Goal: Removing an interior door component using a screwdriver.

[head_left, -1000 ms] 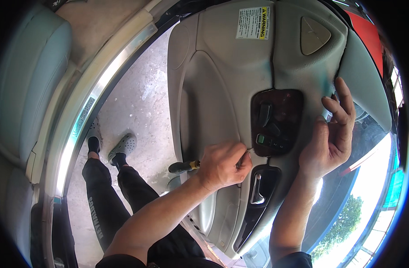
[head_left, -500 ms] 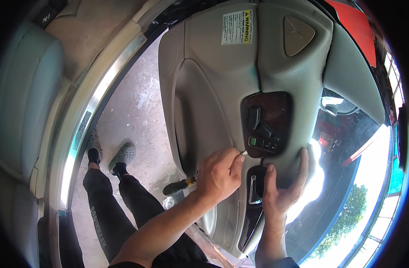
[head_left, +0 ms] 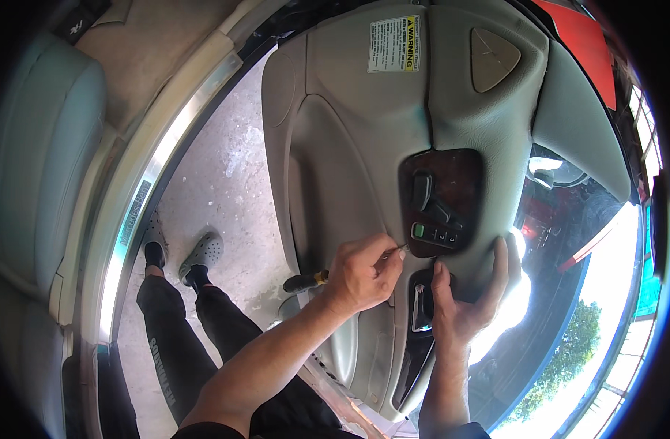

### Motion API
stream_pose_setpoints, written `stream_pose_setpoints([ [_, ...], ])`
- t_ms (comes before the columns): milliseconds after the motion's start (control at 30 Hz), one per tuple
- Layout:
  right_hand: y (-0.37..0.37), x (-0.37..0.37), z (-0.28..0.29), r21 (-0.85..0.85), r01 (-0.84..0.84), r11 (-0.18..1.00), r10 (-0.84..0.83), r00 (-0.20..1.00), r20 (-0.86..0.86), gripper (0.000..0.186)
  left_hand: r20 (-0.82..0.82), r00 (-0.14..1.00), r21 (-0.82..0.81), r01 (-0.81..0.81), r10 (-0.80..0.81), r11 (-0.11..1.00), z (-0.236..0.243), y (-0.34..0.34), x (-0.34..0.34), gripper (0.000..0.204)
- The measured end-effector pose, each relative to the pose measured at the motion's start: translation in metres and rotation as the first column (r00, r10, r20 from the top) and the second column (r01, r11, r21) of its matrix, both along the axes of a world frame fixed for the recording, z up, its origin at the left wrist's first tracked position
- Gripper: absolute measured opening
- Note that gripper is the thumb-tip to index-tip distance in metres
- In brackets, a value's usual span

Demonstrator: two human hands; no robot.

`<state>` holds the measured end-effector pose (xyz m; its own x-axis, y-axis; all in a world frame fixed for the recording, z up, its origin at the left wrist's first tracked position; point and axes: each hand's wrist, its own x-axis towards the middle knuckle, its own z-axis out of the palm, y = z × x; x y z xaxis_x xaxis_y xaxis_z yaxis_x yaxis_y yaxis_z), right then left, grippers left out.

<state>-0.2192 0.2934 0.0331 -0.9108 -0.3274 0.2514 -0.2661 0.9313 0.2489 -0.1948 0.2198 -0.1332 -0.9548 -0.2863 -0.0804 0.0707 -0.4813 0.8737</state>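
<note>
My left hand (head_left: 366,274) is closed around a screwdriver. Its dark handle with a yellow band (head_left: 306,282) juts out to the left of the fist. Between thumb and forefinger the thin shaft emerges, its tip at the lower left edge of a dark glossy seat-control panel (head_left: 463,190) on a grey car door panel (head_left: 393,124). My right hand (head_left: 467,307) lies spread on the door below and right of that control panel, thumb near its lower edge and fingers over the window-side ledge. Beneath the right thumb is the chrome door handle (head_left: 420,307) in a dark recess.
Beyond the door's right side is the window glass (head_left: 569,256). A metal door sill (head_left: 141,205) and a grey-green seat (head_left: 42,154) lie to the left. My feet in grey clogs (head_left: 203,256) stand on concrete floor (head_left: 218,154).
The screwdriver's handle has swung up and to the right with my left hand, its tip still at the panel edge. My right hand stays almost in place.
</note>
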Motion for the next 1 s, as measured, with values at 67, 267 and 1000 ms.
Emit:
stream_pose_setpoints([
  [67,0.000,0.001,0.000,-0.013,0.014,1.000,-0.014,1.000,0.016,0.088,-0.011,1.000,-0.022,-0.020,0.019,1.000,0.000,-0.001,0.000,0.008],
  [267,0.001,0.001,-0.001,-0.032,0.041,0.999,-0.040,0.999,0.029,0.087,0.031,0.998,0.018,0.051,-0.051,0.999,-0.001,-0.002,0.000,0.009],
  [1000,-0.079,-0.075,-0.023,0.532,-0.446,0.719,0.223,0.874,0.431,0.054,0.015,1.000,-0.043,0.027,-0.026,0.999,-0.005,0.002,-0.005,0.013],
])
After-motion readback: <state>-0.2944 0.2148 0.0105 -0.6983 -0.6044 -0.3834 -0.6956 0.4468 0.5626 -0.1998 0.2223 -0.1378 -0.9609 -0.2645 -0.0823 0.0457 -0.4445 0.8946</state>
